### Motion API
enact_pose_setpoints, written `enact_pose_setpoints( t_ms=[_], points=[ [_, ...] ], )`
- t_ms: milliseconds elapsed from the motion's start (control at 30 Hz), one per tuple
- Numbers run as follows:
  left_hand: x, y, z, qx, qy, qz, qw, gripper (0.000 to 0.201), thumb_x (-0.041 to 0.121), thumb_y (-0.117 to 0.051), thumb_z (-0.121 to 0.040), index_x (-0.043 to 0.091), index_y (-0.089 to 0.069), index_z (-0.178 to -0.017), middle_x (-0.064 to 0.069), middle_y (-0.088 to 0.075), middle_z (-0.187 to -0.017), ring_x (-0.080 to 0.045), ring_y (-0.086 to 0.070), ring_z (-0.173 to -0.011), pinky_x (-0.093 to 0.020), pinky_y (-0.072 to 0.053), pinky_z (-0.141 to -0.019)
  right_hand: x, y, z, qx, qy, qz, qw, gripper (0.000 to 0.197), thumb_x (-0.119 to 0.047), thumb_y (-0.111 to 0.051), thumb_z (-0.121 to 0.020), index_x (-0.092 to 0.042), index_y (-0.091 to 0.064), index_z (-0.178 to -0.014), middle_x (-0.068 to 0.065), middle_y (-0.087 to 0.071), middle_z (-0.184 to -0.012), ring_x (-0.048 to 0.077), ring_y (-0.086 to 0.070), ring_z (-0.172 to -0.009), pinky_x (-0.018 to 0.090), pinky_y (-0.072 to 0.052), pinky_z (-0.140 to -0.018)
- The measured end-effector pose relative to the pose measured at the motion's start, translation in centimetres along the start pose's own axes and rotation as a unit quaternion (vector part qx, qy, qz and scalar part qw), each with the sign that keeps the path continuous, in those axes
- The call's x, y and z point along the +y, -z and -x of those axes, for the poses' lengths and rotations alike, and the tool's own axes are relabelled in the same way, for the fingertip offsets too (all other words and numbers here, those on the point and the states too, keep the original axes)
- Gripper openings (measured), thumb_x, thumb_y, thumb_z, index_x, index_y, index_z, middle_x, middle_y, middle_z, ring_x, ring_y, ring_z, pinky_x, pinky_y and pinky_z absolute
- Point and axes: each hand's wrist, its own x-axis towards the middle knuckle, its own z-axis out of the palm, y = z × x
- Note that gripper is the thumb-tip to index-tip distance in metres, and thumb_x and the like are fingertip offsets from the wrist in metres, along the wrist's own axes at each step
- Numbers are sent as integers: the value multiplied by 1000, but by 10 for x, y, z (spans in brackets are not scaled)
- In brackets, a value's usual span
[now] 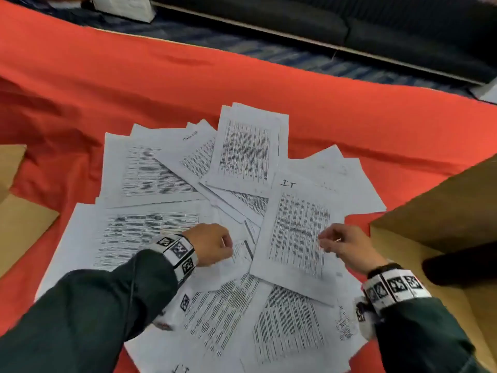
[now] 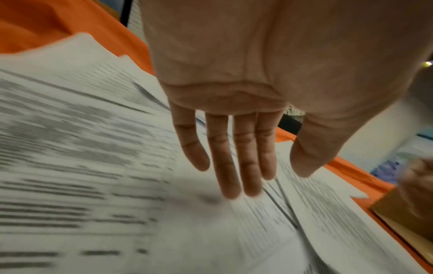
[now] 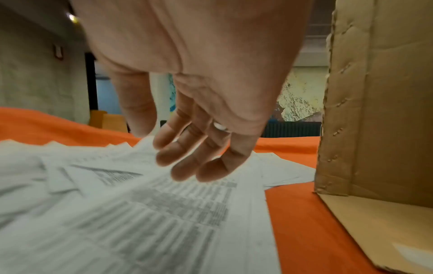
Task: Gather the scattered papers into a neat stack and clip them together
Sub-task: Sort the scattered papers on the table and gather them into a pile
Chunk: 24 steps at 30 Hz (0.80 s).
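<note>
Several printed white papers (image 1: 161, 173) lie fanned and overlapping on the orange cloth (image 1: 349, 122). My left hand (image 1: 212, 244) is over the middle of the pile; in the left wrist view its straight fingers (image 2: 230, 166) reach down to a sheet (image 2: 117, 185), fingertips at or just above it. My right hand (image 1: 338, 242) hovers over the sheet marked "IT" (image 1: 298, 232), fingers loosely bent and holding nothing (image 3: 187, 152). A ring (image 3: 220, 127) is on one right finger. I see no clip in any view.
An open cardboard box (image 1: 443, 211) stands on the right beside the papers, its wall (image 3: 374, 92) close to my right hand. A cardboard flap (image 1: 18, 211) lies at the left edge. Beyond the cloth's far edge are dark carpet and a black sofa (image 1: 295, 20).
</note>
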Motion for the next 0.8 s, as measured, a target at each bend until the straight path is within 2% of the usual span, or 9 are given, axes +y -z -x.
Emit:
enact_pose_setpoints(
  t_ms=[133,267,333,433,500,567,667,733,800],
  points=[
    [34,-39,-45,-28,-18,-52,998,28,40,-59,-90,18,-73,-100,-1,-74,-103,-22,-69,-95,-38,-58,-88,51,-3,-46,90,-73,63,991,13,-21,-77,-80,-26,-65,-82,0,-72,-92,24,-68,-88,40,-55,-82],
    [44,-64,-73,-6,-54,-74,996,28,37,-59,-89,18,-61,-69,-1,-63,-66,-22,-63,-65,-30,-53,-64,94,-26,-58,121,-91,125,980,34,-24,-82,-76,-14,-67,-105,7,-70,-105,27,-65,-95,38,-54,-90],
    [48,-72,-81,-11,-68,-68,995,28,36,-60,-88,20,-58,-65,1,-57,-61,-21,-58,-62,-31,-50,-61,102,-29,-61,130,-87,116,981,42,-26,-87,-73,-10,-68,-108,4,-69,-101,26,-65,-93,39,-55,-88],
    [51,-79,-85,2,-81,-48,996,27,38,-63,-87,15,-67,-73,-3,-68,-71,-19,-63,-70,-34,-55,-66,102,-28,-61,107,-57,5,993,33,-22,-90,-74,-16,-69,-99,7,-70,-86,25,-69,-76,44,-61,-75],
    [53,-82,-82,35,-78,-23,996,25,34,-68,-86,10,-76,-86,-5,-78,-87,-20,-73,-82,-37,-62,-78,95,-30,-54,78,-23,-23,996,25,-17,-88,-77,-16,-71,-96,8,-72,-81,22,-70,-67,37,-59,-67],
    [55,-87,-80,83,-67,17,994,19,24,-74,-83,10,-78,-95,-6,-79,-94,-21,-74,-93,-36,-62,-84,88,-36,-45,63,17,15,998,22,-22,-87,-78,-20,-73,-95,4,-72,-82,19,-68,-71,33,-56,-69],
    [57,-99,-66,144,-37,103,983,34,19,-81,-78,8,-74,-109,-3,-74,-109,-23,-70,-104,-37,-59,-92,78,-50,-14,29,55,58,996,22,-27,-85,-79,-24,-73,-97,-2,-72,-88,16,-67,-82,28,-52,-74],
    [58,-105,-49,146,-17,144,979,43,21,-83,-78,4,-71,-116,-6,-72,-114,-26,-69,-106,-40,-58,-95,66,-59,14,1,71,78,994,25,-29,-84,-81,-25,-71,-102,-6,-70,-96,9,-66,-84,21,-49,-73],
    [58,-105,-34,137,-18,221,965,41,17,-85,-77,2,-72,-113,-6,-73,-109,-27,-71,-102,-41,-60,-91,50,-67,41,-32,83,98,991,34,-35,-84,-81,-30,-67,-109,-11,-67,-108,4,-64,-92,21,-49,-79]
  ],
)
